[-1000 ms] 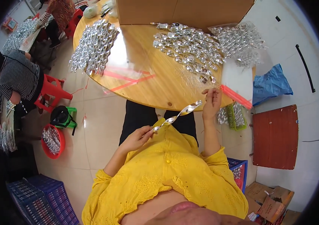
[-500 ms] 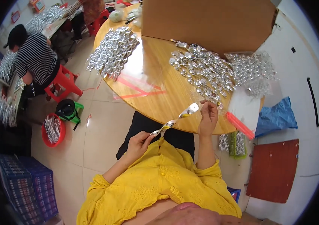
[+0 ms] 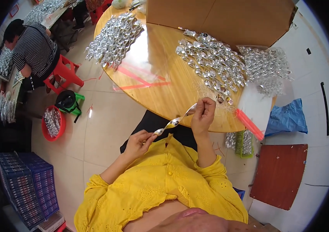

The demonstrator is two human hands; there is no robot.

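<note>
A shiny silver twisted spiral strip [image 3: 174, 122] spans the gap between my hands, slanting up to the right at the table's near edge. My left hand [image 3: 137, 144] pinches its lower end between thumb and fingers. Its upper end goes into the closed fingers of my right hand [image 3: 204, 114], which hide the tip. Just beyond my right hand, thin clear threads [image 3: 207, 91] lie tangled on the round wooden table [image 3: 164, 75]. A spread pile of similar silver spirals [image 3: 211, 63] lies past them.
Another pile of spirals [image 3: 114, 38] sits at the table's far left. A large cardboard box [image 3: 218, 23] stands at the back. Bagged spirals [image 3: 265, 63], a pink-red strip bundle [image 3: 249, 123] and a blue bag [image 3: 287, 118] are at right. A person [image 3: 35, 50] sits far left.
My right hand, which was beside the strip's upper end, has moved left and closed on it. My left hand still pinches the lower end. The view has shifted slightly.
</note>
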